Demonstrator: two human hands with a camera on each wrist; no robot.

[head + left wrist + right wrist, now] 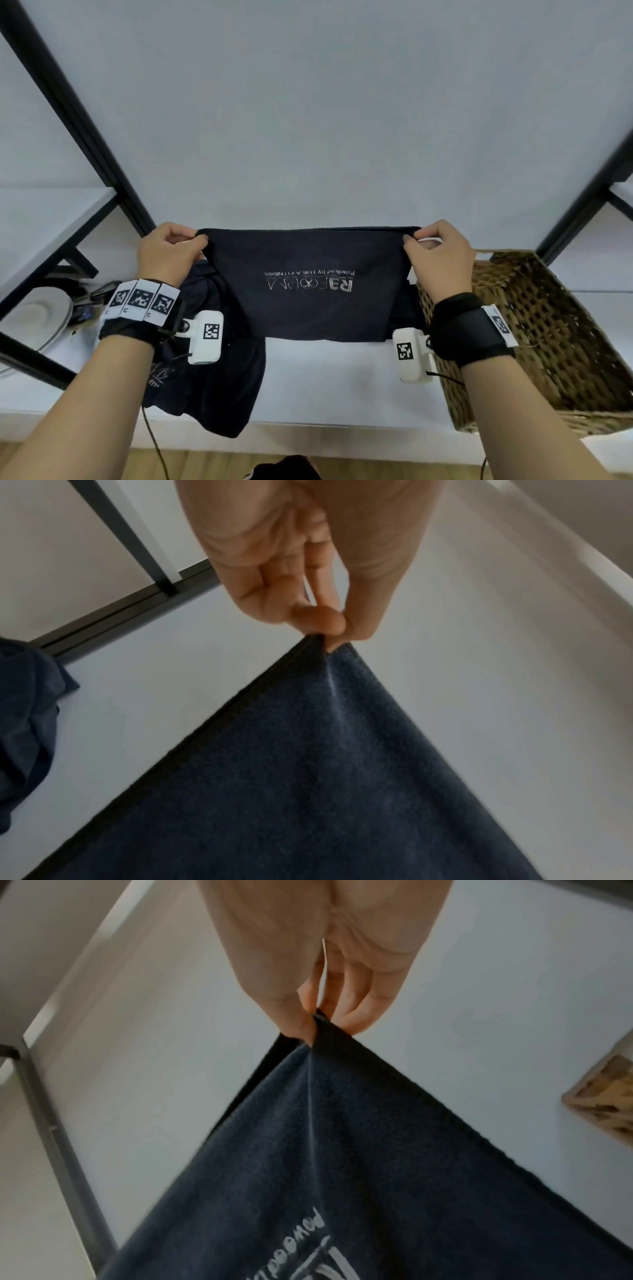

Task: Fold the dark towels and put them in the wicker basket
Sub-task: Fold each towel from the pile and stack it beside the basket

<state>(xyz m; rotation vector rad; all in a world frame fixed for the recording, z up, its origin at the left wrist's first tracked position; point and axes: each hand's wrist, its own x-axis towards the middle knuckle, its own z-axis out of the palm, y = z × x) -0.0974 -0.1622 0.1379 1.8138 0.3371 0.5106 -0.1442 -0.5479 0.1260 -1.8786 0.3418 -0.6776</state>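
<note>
Nearest the camera in the head view, 2 bare forearms reach forward, each with a black wrist strap carrying white coded tags. Below the left forearm a second dark towel (pixel 205 377) lies crumpled on the white surface (pixel 325 377), partly hanging over its near edge. The left wrist view shows only a bunched corner of it at the frame's left side.

Further out, the left hand (pixel 168 250) and right hand (pixel 442 253) hold a dark navy towel (pixel 308 291) stretched between them above the surface. Each hand pinches 1 upper corner. Pale printed lettering on the towel reads upside down in the head view. The right wrist view shows part of that lettering close up. The left wrist view shows plain terry cloth and a hemmed edge.

In the left wrist view the thumb and fingers (pixel 318 620) press together on the corner. In the right wrist view the fingers (pixel 346 1010) do the same.

To the right stands the wicker basket (pixel 548 325), just beside the held towel. Only its corner shows in the right wrist view.

Left of the surface, white plates (pixel 37 318) sit on a lower shelf. A black metal frame (pixel 68 102) rises behind against a pale wall.
</note>
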